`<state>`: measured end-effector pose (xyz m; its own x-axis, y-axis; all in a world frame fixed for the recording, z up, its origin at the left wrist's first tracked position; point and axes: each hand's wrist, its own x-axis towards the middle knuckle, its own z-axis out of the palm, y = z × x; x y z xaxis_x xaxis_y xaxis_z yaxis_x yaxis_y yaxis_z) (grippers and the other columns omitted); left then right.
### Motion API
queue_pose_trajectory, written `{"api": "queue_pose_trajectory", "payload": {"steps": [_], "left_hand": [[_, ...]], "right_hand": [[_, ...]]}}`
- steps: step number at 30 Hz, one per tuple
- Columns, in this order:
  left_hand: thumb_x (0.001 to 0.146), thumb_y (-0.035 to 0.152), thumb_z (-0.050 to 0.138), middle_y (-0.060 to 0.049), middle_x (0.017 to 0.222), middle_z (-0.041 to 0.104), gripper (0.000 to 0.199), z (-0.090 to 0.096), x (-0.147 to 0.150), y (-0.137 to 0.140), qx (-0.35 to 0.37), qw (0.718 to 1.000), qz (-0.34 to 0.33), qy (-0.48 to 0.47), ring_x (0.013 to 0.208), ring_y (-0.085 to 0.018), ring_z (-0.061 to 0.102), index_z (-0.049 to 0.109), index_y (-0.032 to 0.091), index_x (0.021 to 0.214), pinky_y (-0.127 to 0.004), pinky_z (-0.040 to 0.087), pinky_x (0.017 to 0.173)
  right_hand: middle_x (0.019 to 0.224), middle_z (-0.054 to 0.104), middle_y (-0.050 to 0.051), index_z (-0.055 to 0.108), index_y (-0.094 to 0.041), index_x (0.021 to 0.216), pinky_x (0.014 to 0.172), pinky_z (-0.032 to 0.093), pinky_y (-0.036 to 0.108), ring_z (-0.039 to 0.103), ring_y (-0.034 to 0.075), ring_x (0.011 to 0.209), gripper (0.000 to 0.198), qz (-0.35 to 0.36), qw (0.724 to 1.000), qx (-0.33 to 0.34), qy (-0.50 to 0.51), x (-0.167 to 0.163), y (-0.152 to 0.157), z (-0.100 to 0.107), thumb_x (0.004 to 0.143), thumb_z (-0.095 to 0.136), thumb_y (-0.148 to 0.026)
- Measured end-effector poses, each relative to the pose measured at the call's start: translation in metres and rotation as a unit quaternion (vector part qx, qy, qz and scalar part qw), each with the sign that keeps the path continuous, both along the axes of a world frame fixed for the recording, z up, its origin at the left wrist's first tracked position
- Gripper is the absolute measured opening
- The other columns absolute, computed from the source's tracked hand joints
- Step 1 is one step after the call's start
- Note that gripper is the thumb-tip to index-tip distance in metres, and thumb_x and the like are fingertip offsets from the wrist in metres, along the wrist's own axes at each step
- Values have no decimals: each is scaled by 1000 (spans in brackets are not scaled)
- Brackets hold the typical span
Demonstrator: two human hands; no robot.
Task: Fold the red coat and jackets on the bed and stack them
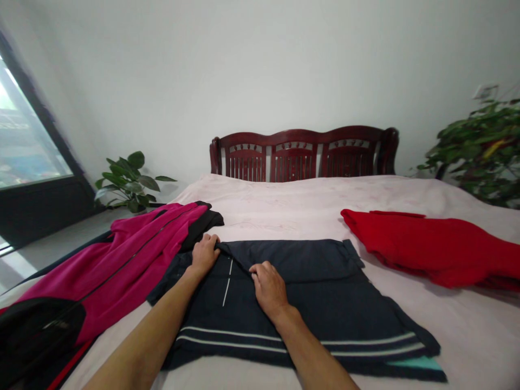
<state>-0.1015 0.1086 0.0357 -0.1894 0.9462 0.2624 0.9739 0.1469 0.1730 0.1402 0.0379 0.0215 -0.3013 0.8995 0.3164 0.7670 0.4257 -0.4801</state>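
Note:
A dark navy garment (333,309) lies folded on the bed in front of me, with two pale stripes near its lower edge. A short white line marks its left part, and a strip of teal shows at the lower right corner; I cannot tell the garment's exact kind. At its upper left edge, my left hand (205,253) is closed on the cloth. My right hand (270,286), a little nearer and to the right, pinches a slightly raised dark edge of the same garment. The fingertips of both hands are partly hidden.
A magenta and black jacket (134,260) spreads along the left, close to my left arm. Red folded clothing (439,249) lies to the right on the pink bedsheet (276,208). Beyond stands a dark wooden headboard (293,157), with potted plants (130,181) on both sides.

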Motion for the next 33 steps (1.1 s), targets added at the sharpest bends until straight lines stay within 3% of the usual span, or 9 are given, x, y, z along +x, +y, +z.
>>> {"api": "queue_pose_trajectory", "payload": {"steps": [5,11,15,17,19,22,24,27,33], "left_hand": [[85,13,52,-7,120,55,27,-1,-6,-1,7,1000,19,-13,105,-25,62,62,24,106,-36,46,91],[84,10,50,-10,113,63,26,0,-15,11,-8,994,56,-98,106,-25,64,64,21,103,-32,47,86],[83,11,55,-13,117,67,36,11,-23,11,-10,981,84,-174,111,-25,64,59,17,119,-32,47,89],[90,18,51,-14,110,70,32,16,-25,8,-23,969,97,-224,105,-25,67,57,13,120,-31,49,85],[97,32,44,-13,96,73,30,20,-24,5,-60,952,95,-283,90,-23,70,62,11,109,-30,51,76],[101,53,32,-10,79,72,55,24,-18,3,-129,919,89,-362,71,-19,69,66,10,93,-29,53,65],[100,55,38,-9,84,71,53,25,-12,5,-157,900,98,-396,71,-17,68,66,10,98,-31,55,66],[97,43,57,-7,108,68,35,21,-3,12,-159,886,114,-421,88,-17,67,62,15,116,-36,58,78],[95,37,61,-9,121,63,36,6,6,26,-86,904,154,-389,101,-21,65,59,16,124,-41,57,85]], "right_hand": [[106,66,4,67,-24,105,90,44,28,60,18,102,21,49,998,10,-38,3,-1,0,95,50,-18],[102,67,3,65,-25,103,86,42,30,61,19,99,18,61,996,18,-62,2,-2,-1,91,54,-20],[102,67,2,63,-26,104,86,41,31,60,20,99,18,58,996,33,-57,1,-1,-5,89,56,-20],[104,67,2,62,-26,108,87,41,32,60,21,100,21,57,996,35,-53,1,-1,-6,88,57,-20],[107,68,2,60,-25,114,88,41,33,60,21,102,27,56,997,34,-47,1,0,-6,87,58,-20],[113,68,4,57,-23,124,90,41,34,59,22,106,36,58,997,27,-50,1,0,-6,87,58,-21],[115,67,6,56,-22,129,91,41,34,59,23,108,40,62,996,23,-61,1,0,-5,89,56,-22],[114,67,7,57,-22,132,91,41,34,59,23,107,41,68,994,22,-82,2,-2,-5,92,54,-23],[105,65,7,65,-25,122,85,42,34,60,22,101,34,94,985,42,-140,0,-5,-2,96,43,-21]]}}
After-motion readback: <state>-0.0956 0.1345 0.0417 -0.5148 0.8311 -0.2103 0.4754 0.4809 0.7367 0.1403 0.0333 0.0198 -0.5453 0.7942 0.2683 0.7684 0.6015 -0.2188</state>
